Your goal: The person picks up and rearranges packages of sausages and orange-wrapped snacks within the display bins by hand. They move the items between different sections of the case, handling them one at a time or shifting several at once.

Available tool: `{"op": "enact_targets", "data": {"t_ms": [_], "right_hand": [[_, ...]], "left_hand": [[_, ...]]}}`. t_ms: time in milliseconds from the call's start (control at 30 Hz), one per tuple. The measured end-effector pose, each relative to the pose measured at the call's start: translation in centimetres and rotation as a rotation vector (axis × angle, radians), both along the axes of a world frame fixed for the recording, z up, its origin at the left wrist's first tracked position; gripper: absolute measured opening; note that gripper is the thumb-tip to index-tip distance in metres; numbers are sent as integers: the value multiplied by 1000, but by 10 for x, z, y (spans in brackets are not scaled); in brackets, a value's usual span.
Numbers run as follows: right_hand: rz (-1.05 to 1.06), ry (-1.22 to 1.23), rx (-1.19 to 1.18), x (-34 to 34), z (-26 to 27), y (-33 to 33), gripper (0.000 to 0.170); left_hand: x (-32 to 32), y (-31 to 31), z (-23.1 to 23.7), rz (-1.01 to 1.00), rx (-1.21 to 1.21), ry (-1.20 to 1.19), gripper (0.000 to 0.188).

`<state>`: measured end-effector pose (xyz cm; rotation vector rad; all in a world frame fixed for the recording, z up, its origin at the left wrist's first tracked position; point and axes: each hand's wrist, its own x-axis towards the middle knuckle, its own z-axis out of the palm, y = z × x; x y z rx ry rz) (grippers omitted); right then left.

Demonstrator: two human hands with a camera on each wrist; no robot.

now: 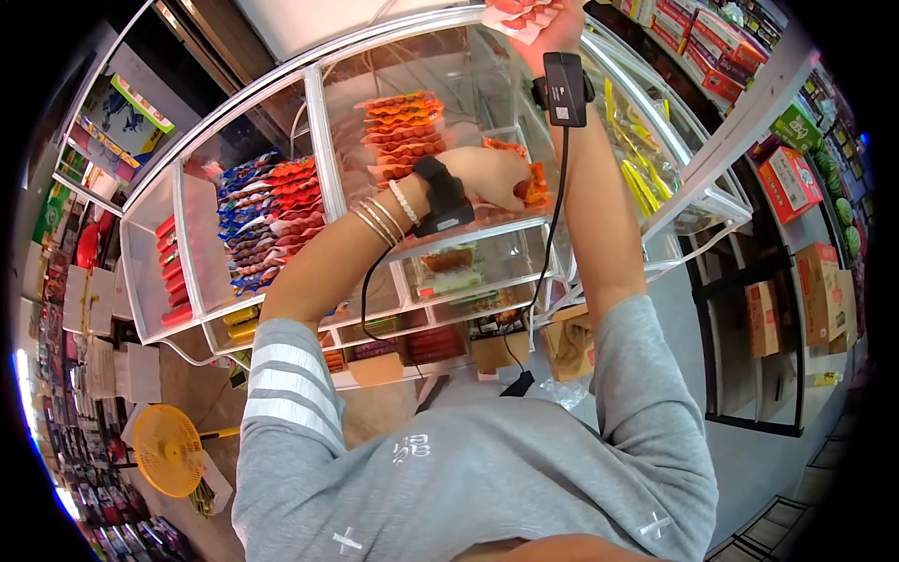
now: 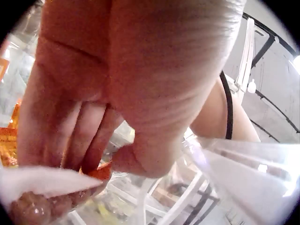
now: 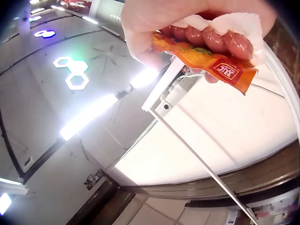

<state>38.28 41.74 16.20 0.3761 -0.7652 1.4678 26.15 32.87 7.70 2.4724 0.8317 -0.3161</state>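
Left hand (image 1: 496,176), seen from my head view, is down in the clear display case (image 1: 320,131), pinching an orange sausage pack (image 1: 537,187) beside stacked packs (image 1: 398,126); the right hand (image 1: 558,37) is raised at the top edge. On my left wrist feed, sausages and a white wrap (image 2: 42,180) show under the fingers, though it's probably too close to judge each fingertip. My right wrist feed shows the right hand gripping a second pack (image 3: 197,52), white paper (image 3: 248,23) behind its glossy sausages
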Motion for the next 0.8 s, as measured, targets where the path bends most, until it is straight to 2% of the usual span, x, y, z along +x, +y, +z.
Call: {"op": "enact_targets", "data": {"t_ms": [33, 67, 133, 167, 200, 267, 333, 367, 400, 433, 467, 533, 567, 600, 633, 667, 700, 733, 767, 800], "right_hand": [[68, -50, 53, 3, 1, -3, 29], [134, -100, 106, 5, 2, -5, 28], [149, -50, 106, 7, 6, -7, 29], [166, 7, 98, 6, 7, -8, 29], [170, -3, 106, 6, 10, -13, 29], [127, 75, 157, 5, 16, -22, 28], [39, -20, 207, 11, 14, -17, 26], [29, -23, 134, 14, 12, -11, 18], [18, -29, 59, 14, 15, -11, 26], [-27, -51, 7, 12, 17, -11, 27], [-90, -44, -19, 7, 13, -13, 17], [282, -228, 71, 10, 12, -4, 17], [-152, -289, -178, -4, 8, -9, 16], [-136, -302, -167, -13, 6, -4, 16], [-109, -457, -149, -21, -2, 2, 16], [-86, -608, -135, -26, -9, 9, 17], [-60, -627, -369, -49, 5, -26, 22], [-57, -630, -372, -53, -3, -20, 22], [225, -566, -234, -56, -17, -10, 25], [502, -489, -94, -61, -22, -7, 27]], "left_hand": [[-1, -3, 5, 125, -75, -23, 34], [-2, -1, 5, 125, -70, -28, 34], [-5, 11, 4, -14, 420, -213, 28], [-8, 16, 3, 75, 439, -264, 25], [-12, 18, 9, 80, 449, -273, 25], [-27, 25, 26, 159, 412, -490, 24], [-42, 34, 47, 335, 428, -583, 26], [-51, 40, 54, 427, 461, -710, 24], [-61, 46, 60, 520, 493, -839, 23], [-69, 51, 63, 583, 517, -983, 23], [-76, 56, 67, 646, 544, -1132, 23], [-86, 69, 65, 725, 522, -1259, 24], [-87, 72, 61, 690, 327, -1465, 24], [-86, 74, 60, 638, 121, -1657, 25], [-85, 72, 60, 659, 79, -1670, 25], [-84, 72, 60, 667, 86, -1678, 25], [-81, 71, 59, 697, 106, -1673, 25], [-80, 70, 59, 724, 124, -1664, 25], [-82, 69, 59, 728, 120, -1663, 25], [-83, 67, 62, 788, 278, -1604, 26]]}}
